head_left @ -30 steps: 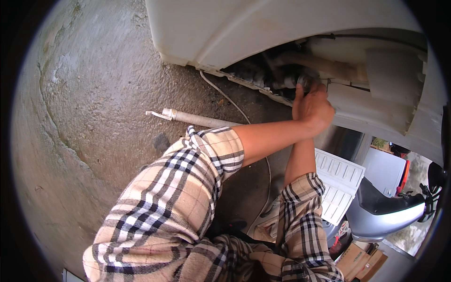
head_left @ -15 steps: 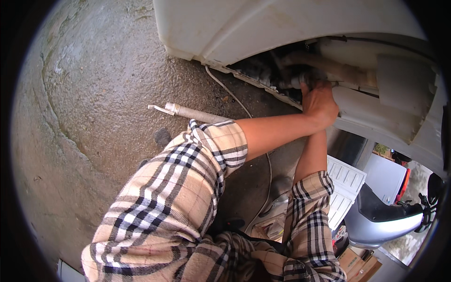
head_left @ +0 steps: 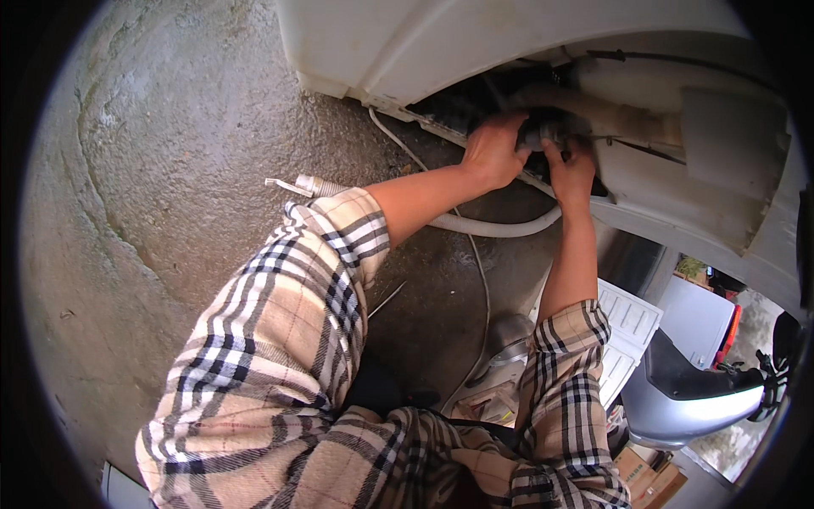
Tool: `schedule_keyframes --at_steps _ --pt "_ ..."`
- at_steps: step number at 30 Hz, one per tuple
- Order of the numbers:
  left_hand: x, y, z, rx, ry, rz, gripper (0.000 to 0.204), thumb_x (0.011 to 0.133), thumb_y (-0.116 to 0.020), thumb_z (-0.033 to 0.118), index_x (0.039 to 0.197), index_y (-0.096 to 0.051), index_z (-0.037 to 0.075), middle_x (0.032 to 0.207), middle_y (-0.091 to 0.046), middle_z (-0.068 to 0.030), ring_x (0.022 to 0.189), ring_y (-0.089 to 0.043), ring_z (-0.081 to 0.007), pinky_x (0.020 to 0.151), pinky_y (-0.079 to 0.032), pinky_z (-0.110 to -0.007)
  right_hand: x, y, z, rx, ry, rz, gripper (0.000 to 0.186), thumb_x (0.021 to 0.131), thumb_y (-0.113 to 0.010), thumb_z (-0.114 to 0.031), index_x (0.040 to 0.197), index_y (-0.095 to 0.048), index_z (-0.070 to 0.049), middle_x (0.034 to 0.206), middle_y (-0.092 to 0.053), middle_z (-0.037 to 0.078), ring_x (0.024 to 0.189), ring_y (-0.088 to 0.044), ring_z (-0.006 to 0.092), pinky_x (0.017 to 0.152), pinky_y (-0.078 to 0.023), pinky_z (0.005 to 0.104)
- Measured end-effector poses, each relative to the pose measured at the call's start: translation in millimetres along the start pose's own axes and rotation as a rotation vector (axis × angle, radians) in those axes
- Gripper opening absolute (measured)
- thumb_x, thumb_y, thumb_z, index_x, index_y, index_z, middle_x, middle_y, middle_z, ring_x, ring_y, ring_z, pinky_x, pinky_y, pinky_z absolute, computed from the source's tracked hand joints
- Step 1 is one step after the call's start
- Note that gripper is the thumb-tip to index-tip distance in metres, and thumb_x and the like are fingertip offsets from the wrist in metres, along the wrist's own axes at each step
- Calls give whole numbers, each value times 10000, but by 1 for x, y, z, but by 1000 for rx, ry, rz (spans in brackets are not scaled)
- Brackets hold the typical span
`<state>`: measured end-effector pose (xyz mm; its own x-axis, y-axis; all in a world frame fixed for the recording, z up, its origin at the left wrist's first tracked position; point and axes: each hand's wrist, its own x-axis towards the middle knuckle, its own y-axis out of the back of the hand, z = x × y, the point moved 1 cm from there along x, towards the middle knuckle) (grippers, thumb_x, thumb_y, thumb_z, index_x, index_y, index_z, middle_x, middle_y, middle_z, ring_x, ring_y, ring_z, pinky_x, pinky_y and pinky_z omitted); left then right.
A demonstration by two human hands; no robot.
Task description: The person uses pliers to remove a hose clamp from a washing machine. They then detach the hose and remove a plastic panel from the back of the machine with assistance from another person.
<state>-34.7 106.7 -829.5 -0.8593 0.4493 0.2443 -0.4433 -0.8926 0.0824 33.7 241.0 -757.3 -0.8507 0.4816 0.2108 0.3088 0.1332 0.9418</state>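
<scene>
My left hand [head_left: 494,154] reaches into the arched opening of a white appliance housing [head_left: 407,51]. Its thumb and fingers are closed around the left end of a short, dark grey pipe-like fitting [head_left: 534,138]; the fingertips are partly hidden. Close by on the right, my right hand [head_left: 574,176] pinches the other end of that fitting between thumb and fingers. Behind both hands, a thick brownish pipe [head_left: 632,121] runs across the shadowed interior. Below the opening, a pale drain hose [head_left: 500,227] curves along the floor, passing behind my left forearm to its ribbed end.
A thin grey cord [head_left: 482,280] trails over the wet concrete floor [head_left: 186,170]. Beside my right forearm stands a white ribbed plastic panel [head_left: 623,327]. Farther right are a silver-grey scooter [head_left: 691,399] and cardboard boxes [head_left: 644,475].
My left hand has shifted left, off the spot where it covered my right hand. Both hands now show apart on the fitting, and more of the pale hose is visible.
</scene>
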Motion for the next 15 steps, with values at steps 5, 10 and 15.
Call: schedule_keyframes --at_steps 5,10,15 --pt "19 -19 4 14 -193 0 540 683 -702 148 1187 -541 40 1157 -578 -187 1087 -521 -378 930 -432 -437 -4 3 -24 -18 -122 115 459 693 -730 -368 983 -667 -17 917 -645 193 855 -612 364 782 -480 413" --pt "27 -37 0 46 -200 3 442 718 -635 136 1151 -579 67 1144 -595 -167 1087 -523 -371 927 -435 -432 -4 1 -37 -120 -287 162 498 665 -723 -439 953 -681 -35 879 -659 189 830 -629 373 740 -495 421" --pt "27 -36 5 28 -184 -60 393 718 -619 162 1105 -613 91 1121 -607 -154 1068 -532 -362 912 -446 -431 -6 4 -30 -177 -184 145 496 690 -694 -460 940 -677 -32 888 -656 212 852 -629 382 739 -495 423"
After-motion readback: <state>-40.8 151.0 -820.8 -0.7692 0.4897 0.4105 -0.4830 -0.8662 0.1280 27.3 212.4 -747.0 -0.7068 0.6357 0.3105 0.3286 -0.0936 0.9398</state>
